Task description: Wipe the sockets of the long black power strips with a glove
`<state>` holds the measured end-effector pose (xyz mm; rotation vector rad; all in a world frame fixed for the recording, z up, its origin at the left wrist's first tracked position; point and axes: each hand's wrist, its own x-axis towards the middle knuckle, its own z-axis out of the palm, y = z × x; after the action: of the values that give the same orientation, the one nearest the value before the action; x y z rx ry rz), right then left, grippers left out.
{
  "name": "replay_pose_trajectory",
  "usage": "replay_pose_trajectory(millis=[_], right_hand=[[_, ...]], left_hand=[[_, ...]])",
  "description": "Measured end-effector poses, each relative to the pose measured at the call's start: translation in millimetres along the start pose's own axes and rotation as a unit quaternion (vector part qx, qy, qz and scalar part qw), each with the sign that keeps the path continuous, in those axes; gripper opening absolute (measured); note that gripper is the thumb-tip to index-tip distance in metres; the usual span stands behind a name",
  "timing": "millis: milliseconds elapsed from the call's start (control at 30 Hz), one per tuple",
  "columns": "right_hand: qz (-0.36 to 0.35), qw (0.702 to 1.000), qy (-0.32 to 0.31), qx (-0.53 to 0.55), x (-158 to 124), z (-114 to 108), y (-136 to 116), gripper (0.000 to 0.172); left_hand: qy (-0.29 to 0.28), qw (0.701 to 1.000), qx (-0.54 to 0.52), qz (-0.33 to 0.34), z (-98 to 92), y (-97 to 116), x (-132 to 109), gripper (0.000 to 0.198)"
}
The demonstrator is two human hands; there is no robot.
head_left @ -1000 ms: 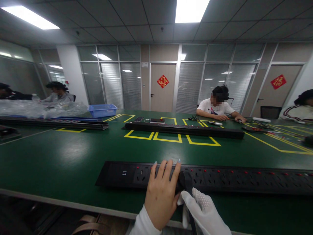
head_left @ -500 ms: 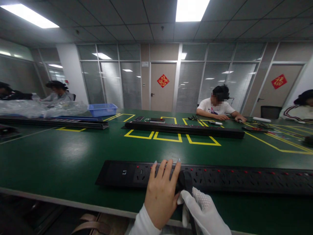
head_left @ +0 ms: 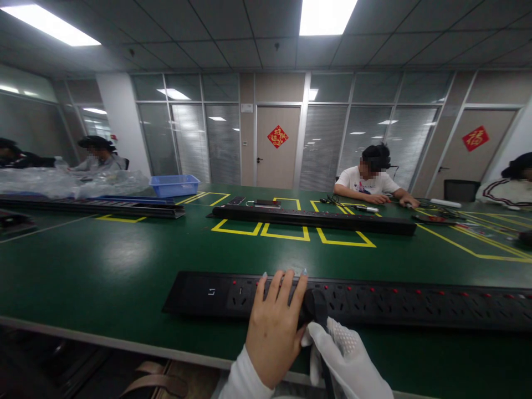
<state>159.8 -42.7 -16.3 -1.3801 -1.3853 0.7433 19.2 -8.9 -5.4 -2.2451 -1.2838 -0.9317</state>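
Note:
A long black power strip (head_left: 388, 305), with a row of sockets, small red parts and an "L1" mark near its left end, lies along the near side of the table. Across its top rests my left hand (head_left: 275, 327), bare and open, with the fingers stretched flat over the sockets. My right hand (head_left: 347, 354), in a white glove with a dotted grip, is closed around a black plug (head_left: 318, 305) at the strip, just right of my left hand. A dark cord runs down from the plug past the glove. My fingers hide the plug's prongs and some sockets.
A second black strip (head_left: 316, 219) lies farther back over yellow tape outlines on the green table (head_left: 124, 271). Metal rails (head_left: 91, 208), plastic bags (head_left: 75, 183) and a blue bin (head_left: 174, 186) stand at the left. Across the table a person (head_left: 369, 180) handles small items among cables.

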Motion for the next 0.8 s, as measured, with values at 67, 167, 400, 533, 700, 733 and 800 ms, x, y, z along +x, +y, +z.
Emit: replay_pose_trajectory(millis=[67, 167, 400, 533, 700, 733, 800], right_hand=[[-0.001, 1.000, 0.017, 0.014, 0, 1, 1, 0.044], [0.016, 0.999, 0.016, 0.032, -1, 3, -1, 0.045], [0.059, 0.995, 0.018, 0.074, -7, 1, -10, 0.043], [0.097, 0.973, -0.023, 0.210, -15, -1, -13, 0.049], [0.074, 0.975, 0.067, 0.200, -17, -16, -19, 0.052], [0.067, 0.977, 0.092, 0.179, -16, -22, -20, 0.049], [0.061, 0.977, 0.118, 0.166, -14, -35, -21, 0.043]], left_hand=[[-0.002, 1.000, 0.002, -0.002, -0.1, 0, 0, 0.066], [-0.004, 1.000, 0.002, -0.003, 0.0, 0, 0, 0.066], [-0.009, 1.000, -0.001, -0.003, -0.4, 0, 0, 0.067], [-0.004, 1.000, -0.001, 0.001, 0.1, 0, 0, 0.064], [0.015, 1.000, 0.000, 0.001, 1.0, 1, 0, 0.061], [0.020, 1.000, 0.001, 0.002, 1.1, 1, 1, 0.062], [0.025, 1.000, 0.002, 0.003, 1.3, 1, 1, 0.062]])
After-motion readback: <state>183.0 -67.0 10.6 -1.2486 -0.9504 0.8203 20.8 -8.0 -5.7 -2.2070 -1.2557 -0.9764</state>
